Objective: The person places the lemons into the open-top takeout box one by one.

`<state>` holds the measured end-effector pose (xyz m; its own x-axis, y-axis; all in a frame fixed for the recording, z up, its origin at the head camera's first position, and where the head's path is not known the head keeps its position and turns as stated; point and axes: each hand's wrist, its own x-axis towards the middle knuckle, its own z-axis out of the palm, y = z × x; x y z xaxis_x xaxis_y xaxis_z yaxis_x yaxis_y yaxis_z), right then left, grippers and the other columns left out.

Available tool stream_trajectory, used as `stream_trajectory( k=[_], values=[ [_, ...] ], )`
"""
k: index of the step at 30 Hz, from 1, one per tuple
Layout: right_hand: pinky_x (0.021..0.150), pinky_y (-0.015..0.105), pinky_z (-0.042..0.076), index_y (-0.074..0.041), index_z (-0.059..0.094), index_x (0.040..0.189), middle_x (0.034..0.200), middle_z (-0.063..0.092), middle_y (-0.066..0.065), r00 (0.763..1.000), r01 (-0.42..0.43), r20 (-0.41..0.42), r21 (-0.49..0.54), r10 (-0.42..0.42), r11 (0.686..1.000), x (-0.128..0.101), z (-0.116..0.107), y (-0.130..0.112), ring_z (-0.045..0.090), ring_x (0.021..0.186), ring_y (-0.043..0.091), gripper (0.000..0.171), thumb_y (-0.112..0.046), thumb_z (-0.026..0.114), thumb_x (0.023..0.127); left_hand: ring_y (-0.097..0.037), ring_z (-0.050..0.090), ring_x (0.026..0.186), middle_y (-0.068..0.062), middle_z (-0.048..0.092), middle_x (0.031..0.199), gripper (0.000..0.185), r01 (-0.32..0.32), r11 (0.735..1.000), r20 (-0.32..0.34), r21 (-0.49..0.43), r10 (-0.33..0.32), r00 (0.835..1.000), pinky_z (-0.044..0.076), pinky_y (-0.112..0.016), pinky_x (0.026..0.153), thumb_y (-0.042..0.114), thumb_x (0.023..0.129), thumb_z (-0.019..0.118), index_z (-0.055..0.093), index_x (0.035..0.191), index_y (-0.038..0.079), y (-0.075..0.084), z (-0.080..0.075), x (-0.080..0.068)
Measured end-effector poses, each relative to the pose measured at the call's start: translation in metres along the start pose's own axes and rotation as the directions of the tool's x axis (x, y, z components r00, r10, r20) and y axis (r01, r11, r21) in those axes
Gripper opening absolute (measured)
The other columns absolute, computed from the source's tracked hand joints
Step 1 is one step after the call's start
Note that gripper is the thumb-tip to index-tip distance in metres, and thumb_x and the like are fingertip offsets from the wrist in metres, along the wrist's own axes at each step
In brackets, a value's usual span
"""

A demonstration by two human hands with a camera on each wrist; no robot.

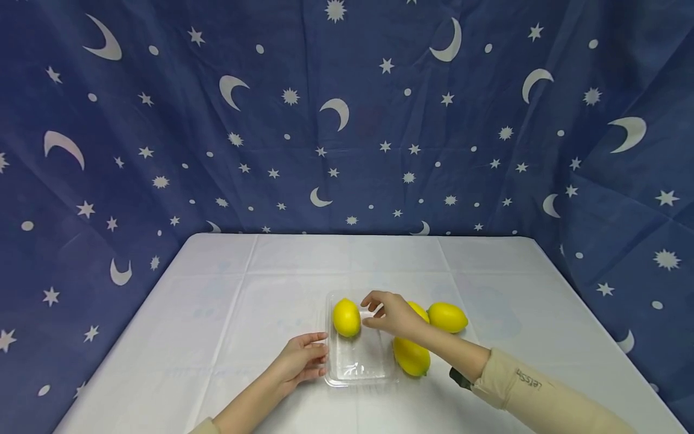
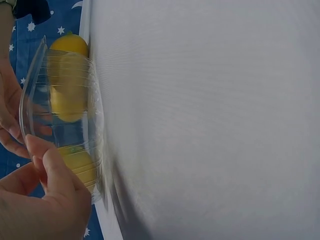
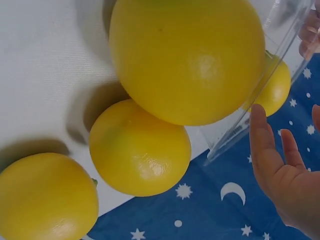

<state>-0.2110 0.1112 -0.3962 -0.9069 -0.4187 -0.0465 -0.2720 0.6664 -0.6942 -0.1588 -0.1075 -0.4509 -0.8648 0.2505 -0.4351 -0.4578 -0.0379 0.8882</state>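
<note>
Lemons are being dealt with around a clear plastic tray (image 1: 359, 367) just below the middle of the head view; one lemon in the tray (image 1: 346, 317) lies at its far end, and three loose lemons lie on the table (image 1: 228, 313) just right of the tray: a near lemon (image 1: 412, 357), a far right lemon (image 1: 447, 317) and a half-hidden lemon (image 1: 420, 310) behind the wrist. The left hand (image 1: 300, 363) pinches the tray's near left rim, thumb and fingers curled on the plastic; the right hand (image 1: 391, 313) hovers over the tray's far end with fingers loosely spread, holding nothing, just beside the lemon in the tray. By my reading the step is loading fruit into the tray, one in; the next move would call for the right hand to go to a loose lemon while the left steadies the tray.
</note>
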Motion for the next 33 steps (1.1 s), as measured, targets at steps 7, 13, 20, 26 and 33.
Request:
stream_trajectory(
  k=[7, 13, 20, 26, 33],
  values=[
    [0.071, 0.025, 0.054, -0.003, 0.063, 0.103, 0.096, 0.064, 0.013, 0.999, 0.036, -0.026, -0.034, -0.037, 0.999, -0.017, -0.011, 0.002, 0.060, 0.079, 0.017, 0.024, -0.009, 0.071, 0.082, -0.007, 0.055, 0.067, 0.002, 0.056, 0.078, 0.045, 0.007, 1.000, 0.006, -0.011, -0.006, 1.000, 0.054, -0.018, 0.062, 0.005, 0.091, 0.055, 0.039, 0.132, -0.008, 0.000, -0.001, 0.000],
    [0.074, 0.029, 0.056, -0.004, 0.063, 0.104, 0.098, 0.064, 0.012, 0.999, 0.011, -0.038, -0.056, -0.013, 0.998, -0.028, -0.017, 0.003, 0.058, 0.081, 0.016, 0.024, -0.009, 0.071, 0.082, -0.006, 0.055, 0.067, 0.002, 0.057, 0.078, 0.046, 0.011, 1.000, 0.006, -0.014, -0.011, 1.000, 0.054, -0.019, 0.062, 0.005, 0.091, 0.056, 0.039, 0.132, -0.008, 0.000, -0.001, 0.001],
    [0.074, 0.031, 0.056, -0.005, 0.064, 0.104, 0.097, 0.064, 0.007, 0.998, -0.033, -0.050, -0.099, 0.028, 0.994, -0.043, -0.025, 0.006, 0.058, 0.084, 0.020, 0.026, -0.007, 0.073, 0.080, -0.006, 0.055, 0.067, 0.003, 0.056, 0.077, 0.045, 0.006, 1.000, 0.020, -0.027, -0.005, 1.000, 0.053, -0.018, 0.062, 0.005, 0.092, 0.055, 0.038, 0.131, -0.008, -0.001, 0.000, 0.000],
    [0.074, 0.036, 0.056, -0.003, 0.064, 0.101, 0.097, 0.066, 0.009, 0.998, -0.045, -0.055, -0.166, 0.037, 0.985, -0.056, -0.029, 0.013, 0.060, 0.083, 0.021, 0.026, -0.005, 0.074, 0.077, -0.006, 0.054, 0.066, 0.003, 0.055, 0.077, 0.045, 0.000, 0.999, 0.032, -0.037, 0.001, 0.999, 0.053, -0.017, 0.061, 0.005, 0.092, 0.054, 0.037, 0.132, -0.009, 0.000, 0.000, -0.001],
    [0.072, 0.033, 0.056, -0.003, 0.065, 0.099, 0.096, 0.065, 0.007, 0.994, -0.089, -0.074, -0.199, 0.076, 0.976, -0.067, -0.026, 0.022, 0.059, 0.081, 0.019, 0.029, -0.004, 0.077, 0.073, -0.006, 0.054, 0.067, 0.003, 0.055, 0.077, 0.045, -0.001, 0.999, 0.031, -0.045, 0.002, 1.000, 0.054, -0.018, 0.062, 0.005, 0.093, 0.054, 0.036, 0.132, -0.009, 0.000, 0.000, -0.001]
  ],
)
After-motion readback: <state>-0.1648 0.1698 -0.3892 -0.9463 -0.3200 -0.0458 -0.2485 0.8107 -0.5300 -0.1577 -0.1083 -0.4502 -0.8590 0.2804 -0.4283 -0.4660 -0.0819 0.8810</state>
